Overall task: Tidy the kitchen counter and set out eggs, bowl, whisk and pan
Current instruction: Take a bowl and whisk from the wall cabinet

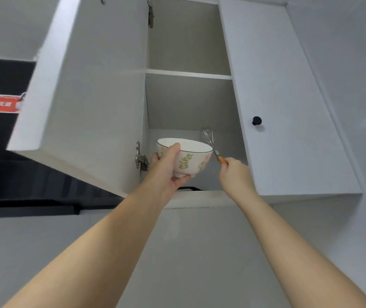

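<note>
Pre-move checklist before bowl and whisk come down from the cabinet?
1. Left hand grips bowl: ok.
2. Right hand holds whisk by its handle: ok.
3. Left door open, clear of both arms: ok.
4. Whisk wires clear of bowl rim: cannot tell.
5. Bowl empty: cannot tell, seen from below.
6. Free spot on counter: cannot tell, out of view.
</note>
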`<state>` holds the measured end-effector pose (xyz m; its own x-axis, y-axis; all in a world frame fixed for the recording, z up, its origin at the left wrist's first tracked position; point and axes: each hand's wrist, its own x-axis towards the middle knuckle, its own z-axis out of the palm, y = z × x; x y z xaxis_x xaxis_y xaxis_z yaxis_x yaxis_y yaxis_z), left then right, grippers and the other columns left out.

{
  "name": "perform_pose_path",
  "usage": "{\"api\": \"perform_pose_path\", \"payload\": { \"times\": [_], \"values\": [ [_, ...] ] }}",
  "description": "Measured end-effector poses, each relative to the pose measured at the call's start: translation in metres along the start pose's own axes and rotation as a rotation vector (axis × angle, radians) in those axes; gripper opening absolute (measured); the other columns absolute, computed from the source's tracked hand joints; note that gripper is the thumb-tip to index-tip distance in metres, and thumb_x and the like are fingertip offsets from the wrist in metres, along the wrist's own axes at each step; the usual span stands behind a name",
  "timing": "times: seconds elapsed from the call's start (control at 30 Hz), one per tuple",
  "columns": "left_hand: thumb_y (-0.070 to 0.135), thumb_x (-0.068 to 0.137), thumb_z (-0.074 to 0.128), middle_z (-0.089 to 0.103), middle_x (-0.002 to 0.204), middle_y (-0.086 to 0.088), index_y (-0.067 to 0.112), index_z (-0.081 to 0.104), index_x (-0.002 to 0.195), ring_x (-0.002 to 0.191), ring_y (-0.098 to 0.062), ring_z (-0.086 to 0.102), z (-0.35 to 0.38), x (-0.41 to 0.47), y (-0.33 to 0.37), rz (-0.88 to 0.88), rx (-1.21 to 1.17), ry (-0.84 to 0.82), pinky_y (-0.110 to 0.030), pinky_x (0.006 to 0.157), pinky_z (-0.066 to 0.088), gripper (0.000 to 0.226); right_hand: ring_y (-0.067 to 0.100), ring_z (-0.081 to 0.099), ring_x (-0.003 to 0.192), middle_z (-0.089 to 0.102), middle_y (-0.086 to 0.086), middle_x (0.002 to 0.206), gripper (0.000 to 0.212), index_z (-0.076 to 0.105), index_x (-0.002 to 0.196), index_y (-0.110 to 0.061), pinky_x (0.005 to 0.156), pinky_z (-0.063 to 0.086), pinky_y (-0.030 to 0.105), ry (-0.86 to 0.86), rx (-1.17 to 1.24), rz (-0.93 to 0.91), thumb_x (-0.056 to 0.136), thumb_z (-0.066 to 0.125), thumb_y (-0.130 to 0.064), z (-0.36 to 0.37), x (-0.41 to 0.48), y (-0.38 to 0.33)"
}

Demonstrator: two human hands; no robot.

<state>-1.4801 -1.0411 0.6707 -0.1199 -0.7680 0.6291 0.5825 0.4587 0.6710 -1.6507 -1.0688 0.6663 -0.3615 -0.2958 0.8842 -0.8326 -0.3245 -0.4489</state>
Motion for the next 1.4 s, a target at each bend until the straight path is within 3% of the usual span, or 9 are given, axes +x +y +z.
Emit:
{"api": "perform_pose_path", "payload": {
  "times": [0.17,0.27,0.4,0.53,0.63,0.8,0.97,1.13,1.4],
  "values": [
    [0.031,0.09,0.063,0.061,0.119,-0.007,0.017,0.05,0.129,0.101,-0.022,0.064,-0.009,-0.088,0.017,-0.127,-0.015,-0.076,-0.036,0.072,0.061,0.044,0.028,0.051,0.075,0.059,0.003,0.075,0.026,0.065,0.105,-0.013,0.054,0.034,0.029,0.078,0.073,0.016,0.1,0.041,-0.021,-0.057,-0.07,-0.017],
    [0.031,0.091,0.062,0.059,0.125,-0.01,0.018,0.051,0.128,0.107,-0.027,0.064,-0.019,-0.153,0.024,-0.242,-0.009,-0.137,-0.037,0.075,0.06,0.041,0.033,0.06,0.089,0.069,0.011,0.089,0.024,0.068,0.104,-0.011,0.066,0.04,0.033,0.054,0.158,0.063,0.098,0.045,-0.014,-0.089,-0.129,-0.029],
    [0.031,0.089,0.063,0.06,0.123,-0.018,0.017,0.053,0.12,0.106,-0.031,0.065,-0.042,-0.237,0.037,-0.407,0.007,-0.166,-0.038,0.077,0.06,0.036,0.02,0.063,0.097,0.072,0.0,0.101,0.027,0.07,0.111,-0.019,0.074,0.044,0.028,-0.025,0.201,0.126,0.097,0.047,-0.019,-0.132,-0.22,-0.055],
    [0.032,0.09,0.06,0.062,0.116,-0.018,0.021,0.052,0.123,0.102,-0.031,0.068,-0.068,-0.302,0.058,-0.465,0.044,-0.188,-0.038,0.083,0.058,0.036,-0.002,0.056,0.065,0.065,-0.014,0.074,0.025,0.071,0.107,-0.019,0.059,0.038,0.019,-0.102,0.26,0.202,0.096,0.049,-0.02,-0.165,-0.29,-0.08],
    [0.031,0.091,0.057,0.065,0.11,-0.018,0.021,0.054,0.119,0.099,-0.032,0.069,-0.094,-0.348,0.073,-0.489,0.04,-0.19,-0.039,0.085,0.057,0.03,-0.006,0.048,0.048,0.052,-0.018,0.057,0.022,0.071,0.105,-0.019,0.051,0.034,0.012,-0.17,0.314,0.257,0.097,0.05,-0.022,-0.176,-0.338,-0.095],
    [0.031,0.081,0.069,0.061,0.122,-0.021,0.022,0.056,0.119,0.102,-0.037,0.067,-0.154,-0.421,0.092,-0.522,0.04,-0.112,-0.041,0.084,0.057,0.042,0.002,0.032,0.043,0.043,-0.006,0.056,0.021,0.07,0.105,-0.016,0.043,0.027,0.012,-0.341,0.491,0.369,0.098,0.05,-0.016,-0.175,-0.419,-0.123],
    [0.031,0.078,0.062,0.061,0.127,-0.017,0.019,0.056,0.126,0.108,-0.035,0.064,-0.226,-0.482,0.097,-0.46,0.043,0.044,-0.04,0.085,0.057,0.05,0.003,0.033,0.044,0.047,-0.012,0.054,0.026,0.067,0.112,-0.023,0.041,0.026,0.014,-0.565,0.628,0.489,0.097,0.051,-0.011,-0.158,-0.489,-0.153],
    [0.029,0.078,0.062,0.06,0.129,-0.014,0.021,0.054,0.131,0.114,-0.035,0.061,-0.292,-0.526,0.1,-0.429,0.073,0.219,-0.044,0.09,0.054,0.054,0.007,0.031,0.045,0.045,0.002,0.065,0.027,0.066,0.106,-0.03,0.04,0.026,0.016,-0.666,0.722,0.603,0.098,0.05,-0.011,-0.124,-0.533,-0.186],
    [0.026,0.06,0.069,0.064,0.121,-0.011,0.026,0.061,0.124,0.102,-0.029,0.067,-0.41,-0.557,0.111,-0.404,0.087,0.513,-0.043,0.078,0.056,0.064,0.009,0.033,0.046,0.047,-0.003,0.062,0.027,0.067,0.108,-0.026,0.042,0.028,0.017,-0.911,0.866,0.681,0.098,0.048,-0.01,-0.024,-0.593,-0.244]
  ]
}}
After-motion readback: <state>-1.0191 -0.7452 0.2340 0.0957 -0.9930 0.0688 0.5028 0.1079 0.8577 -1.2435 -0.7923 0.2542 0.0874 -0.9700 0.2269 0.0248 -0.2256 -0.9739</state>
